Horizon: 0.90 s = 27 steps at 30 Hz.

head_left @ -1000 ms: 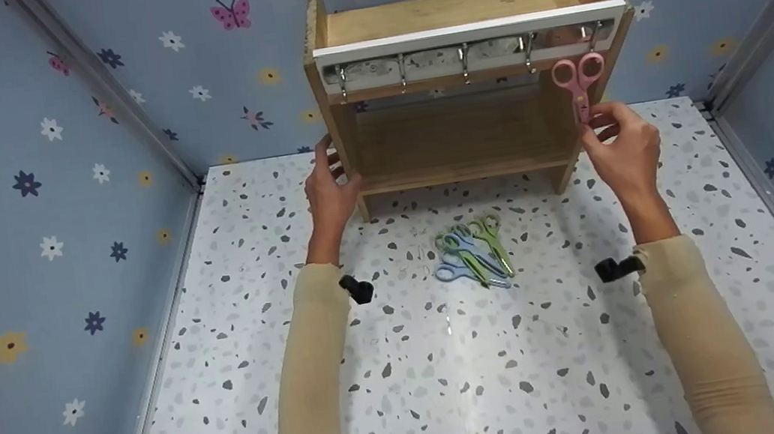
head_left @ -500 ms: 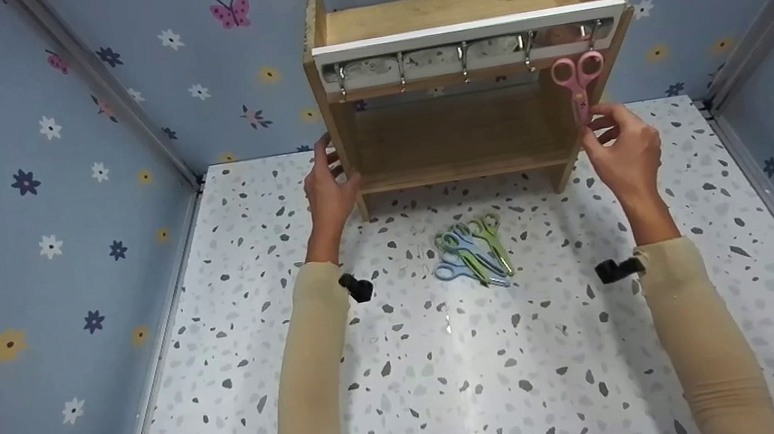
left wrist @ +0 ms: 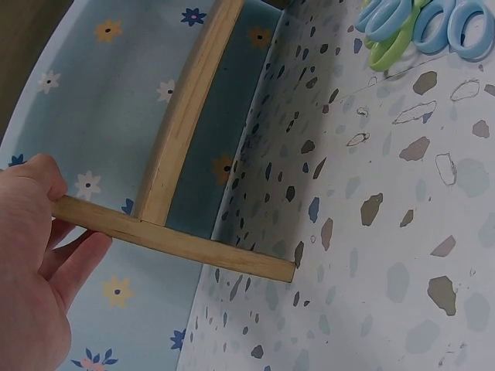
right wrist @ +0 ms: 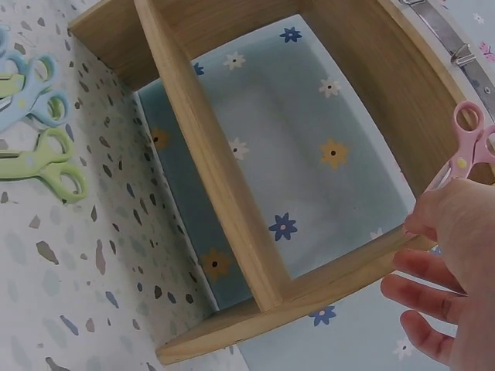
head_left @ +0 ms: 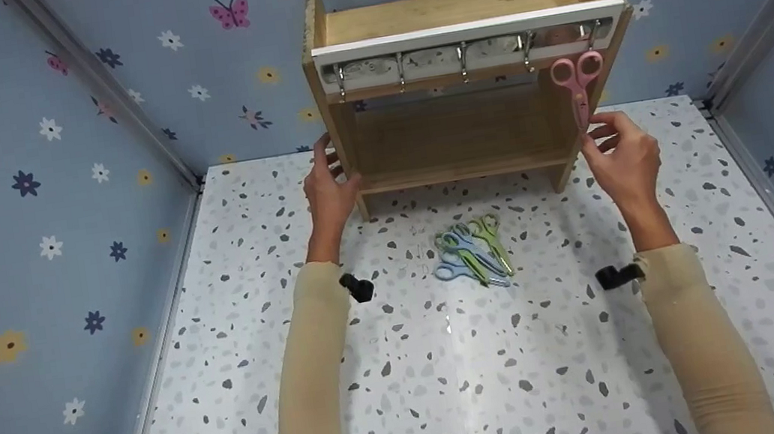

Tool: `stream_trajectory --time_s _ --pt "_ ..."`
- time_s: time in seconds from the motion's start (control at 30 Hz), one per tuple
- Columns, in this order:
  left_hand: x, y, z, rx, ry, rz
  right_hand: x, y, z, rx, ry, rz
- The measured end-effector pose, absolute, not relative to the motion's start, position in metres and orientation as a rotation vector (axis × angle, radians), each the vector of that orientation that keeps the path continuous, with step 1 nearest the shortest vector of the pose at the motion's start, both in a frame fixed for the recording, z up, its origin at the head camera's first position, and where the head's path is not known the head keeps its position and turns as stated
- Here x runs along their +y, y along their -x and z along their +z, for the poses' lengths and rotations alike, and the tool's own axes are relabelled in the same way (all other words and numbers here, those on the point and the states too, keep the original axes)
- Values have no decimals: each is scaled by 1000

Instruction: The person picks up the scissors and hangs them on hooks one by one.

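Observation:
A small wooden shelf rack (head_left: 471,167) stands against the back wall, with a row of metal hooks (head_left: 464,62) on a white strip along its upper front. Pink scissors (head_left: 578,80) hang handles-up at the rightmost hook, blades pointing down. My right hand (head_left: 624,150) pinches the blade tips between thumb and forefinger; the other fingers spread loosely in the right wrist view. My left hand (head_left: 331,187) grips the rack's left side panel (left wrist: 178,243), thumb on one face and fingers on the other.
Several blue scissors (head_left: 463,244) and green scissors (head_left: 489,233) lie in a loose pile on the speckled white tabletop (head_left: 412,395), in front of the rack. Flower-patterned blue walls (head_left: 244,63) enclose the back and both sides.
My right hand has slid slightly down the pink scissors toward the blade tips. The left hand, the rack and the scissors pile have stayed in place.

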<state>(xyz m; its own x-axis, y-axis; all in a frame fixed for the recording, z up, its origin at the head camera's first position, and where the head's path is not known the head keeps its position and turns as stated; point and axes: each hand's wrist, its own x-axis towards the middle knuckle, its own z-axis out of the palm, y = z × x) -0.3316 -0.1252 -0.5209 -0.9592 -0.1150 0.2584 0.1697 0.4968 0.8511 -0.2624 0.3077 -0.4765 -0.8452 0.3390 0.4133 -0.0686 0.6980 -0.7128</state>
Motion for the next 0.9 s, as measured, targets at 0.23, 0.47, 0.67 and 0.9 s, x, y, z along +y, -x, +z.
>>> stream_trajectory --time_s 0.23,0.47,0.67,0.9 --pt "-123 332 -521 -2445 25 -1461 307 261 -482 -2419 242 996" --pt "-122 331 -521 -2428 25 -1474 310 259 -486 -2423 241 994" --pt "-122 332 -523 -2410 40 -1501 312 258 -491 -2435 237 981" --pt "-124 330 -524 -2410 65 -1468 309 256 -498 -2461 218 977"
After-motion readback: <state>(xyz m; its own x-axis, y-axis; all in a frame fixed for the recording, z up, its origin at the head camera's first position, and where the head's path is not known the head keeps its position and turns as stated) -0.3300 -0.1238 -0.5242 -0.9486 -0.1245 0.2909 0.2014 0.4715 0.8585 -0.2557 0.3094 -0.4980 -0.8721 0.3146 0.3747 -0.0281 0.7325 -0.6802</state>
